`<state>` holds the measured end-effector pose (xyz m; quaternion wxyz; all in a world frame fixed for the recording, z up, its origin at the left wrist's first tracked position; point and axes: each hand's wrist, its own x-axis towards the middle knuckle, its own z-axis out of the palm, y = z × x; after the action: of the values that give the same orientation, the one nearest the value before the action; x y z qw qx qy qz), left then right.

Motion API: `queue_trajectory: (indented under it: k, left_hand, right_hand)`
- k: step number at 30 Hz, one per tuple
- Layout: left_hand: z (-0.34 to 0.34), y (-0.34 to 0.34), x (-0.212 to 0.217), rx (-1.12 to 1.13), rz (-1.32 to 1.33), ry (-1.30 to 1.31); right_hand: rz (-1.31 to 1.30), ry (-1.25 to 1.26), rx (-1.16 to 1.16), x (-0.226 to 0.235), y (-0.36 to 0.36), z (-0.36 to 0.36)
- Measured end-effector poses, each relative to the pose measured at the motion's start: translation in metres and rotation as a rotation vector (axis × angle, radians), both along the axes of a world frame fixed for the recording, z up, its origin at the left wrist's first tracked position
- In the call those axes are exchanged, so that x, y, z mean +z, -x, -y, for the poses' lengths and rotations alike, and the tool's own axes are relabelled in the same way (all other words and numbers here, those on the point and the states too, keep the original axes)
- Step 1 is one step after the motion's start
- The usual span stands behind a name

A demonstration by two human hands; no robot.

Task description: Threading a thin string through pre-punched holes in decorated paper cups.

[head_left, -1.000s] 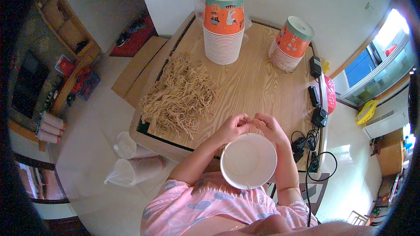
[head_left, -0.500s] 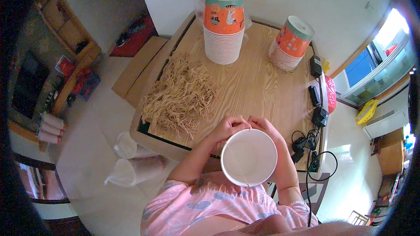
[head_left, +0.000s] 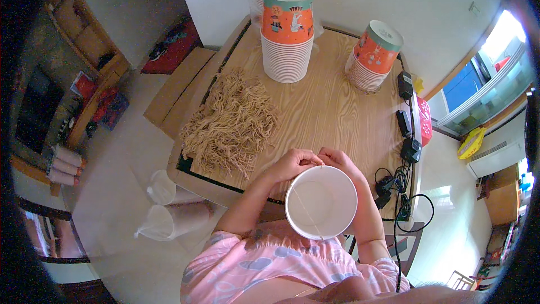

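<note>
I hold a white paper bowl (head_left: 320,204) over the near edge of the wooden table (head_left: 332,107), its open mouth facing up at me. My left hand (head_left: 292,164) grips its far left rim. At the far right rim sits my right hand (head_left: 336,159), fingers pinched. A thin string or strand runs across the bowl's inside from the rim by my fingers. A heap of tan twine-like strands (head_left: 230,124) lies on the table's left part, a short way from my left hand.
Two stacks of orange printed paper bowls stand at the back: a tall one (head_left: 287,34) and a shorter tilted one (head_left: 372,56). Black chargers and cables (head_left: 406,141) line the table's right edge. Plastic-wrapped cup sleeves (head_left: 169,208) lie on the floor at left.
The white bowl has risen and moved closer to the camera, and both hands have shifted to its far rim. The rest has not moved.
</note>
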<state>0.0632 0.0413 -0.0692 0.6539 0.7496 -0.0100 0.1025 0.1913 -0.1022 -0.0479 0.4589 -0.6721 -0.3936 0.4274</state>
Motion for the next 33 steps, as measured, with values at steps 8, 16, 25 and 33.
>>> queue_trajectory:
  k: [8,16,25,33]
  left_hand:
    - [0.007,0.001,0.007,0.059,-0.077,-0.083]
    - [0.013,0.001,0.016,0.037,0.021,-0.065]
    - [0.015,0.005,0.017,-0.031,-0.205,0.64]
    - [0.016,0.011,0.026,-0.052,-0.226,0.683]
  right_hand:
    - [-0.168,-0.034,-0.019,0.001,-0.007,0.001]
    - [0.053,-0.074,0.016,0.018,-0.007,0.007]
    - [0.152,-0.07,-0.055,0.038,0.003,0.006]
    - [0.568,-0.094,-0.12,0.063,0.027,0.014]
